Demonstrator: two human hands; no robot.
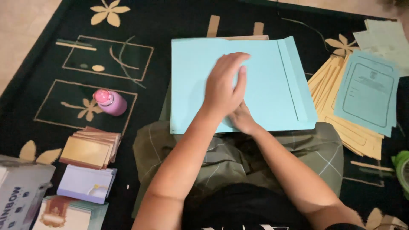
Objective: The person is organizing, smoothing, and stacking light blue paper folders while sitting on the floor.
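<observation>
A large light blue paper folder [264,72] lies flat on the dark carpet in front of my lap, its flap edge along the right side. My left hand [223,85] rests palm down on the middle of the folder, fingers spread toward its top. My right hand [242,118] lies on the folder's lower edge, partly tucked under my left wrist; its fingers are hidden. Neither hand grips anything that I can see.
A pink bottle [110,102] stands at the left. Stacks of small cards [89,149] and a box [19,191] lie at the lower left. Yellow folders [336,110] fan out at the right under a blue printed sheet [368,91]. A green roll [402,168] sits at the right edge.
</observation>
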